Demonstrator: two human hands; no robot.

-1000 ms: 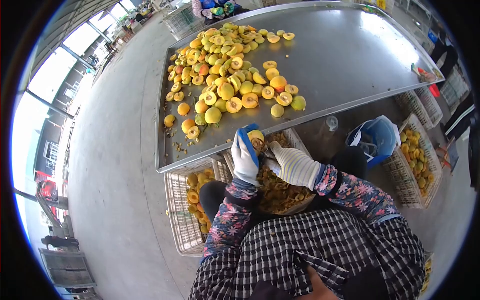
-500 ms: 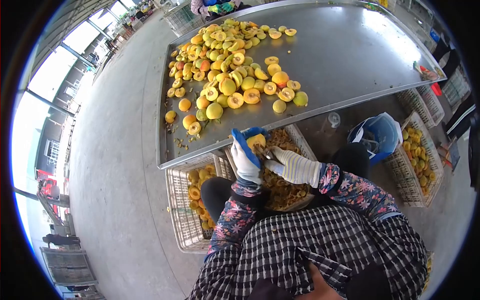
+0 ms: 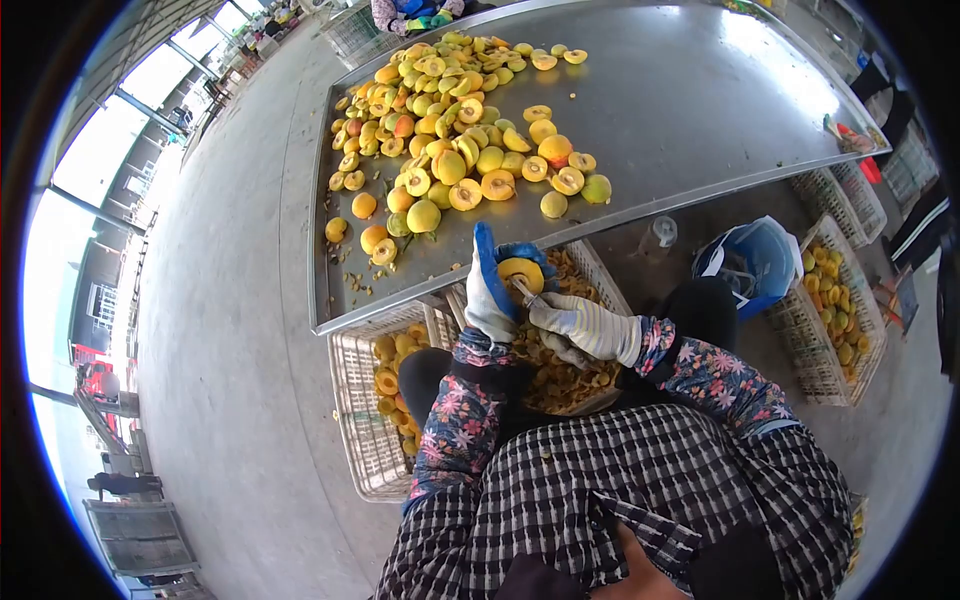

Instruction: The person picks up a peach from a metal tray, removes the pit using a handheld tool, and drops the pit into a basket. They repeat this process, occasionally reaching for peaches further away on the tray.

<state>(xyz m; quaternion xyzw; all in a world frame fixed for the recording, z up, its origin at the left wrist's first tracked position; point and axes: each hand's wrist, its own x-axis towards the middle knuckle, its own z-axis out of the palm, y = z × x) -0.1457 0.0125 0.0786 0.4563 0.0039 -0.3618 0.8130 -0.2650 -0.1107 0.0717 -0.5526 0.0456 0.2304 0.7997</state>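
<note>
Fruit half (image 3: pixel 520 268) sits cupped in left hand (image 3: pixel 490 303), near side of table (image 3: pixel 690 110), above crate (image 3: pixel 605 277). Right hand (image 3: pixel 585 327) grips tool (image 3: pixel 521 287), tip at fruit's middle. Cut face shows fuller than moment ago; tool apparently working into core.

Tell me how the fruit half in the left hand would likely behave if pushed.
The fruit half would probably slide rather than roll if laid cut face down, since that face looks flat. Its exposed flesh may bruise easily where the metal tool in the right hand meets it.
</note>
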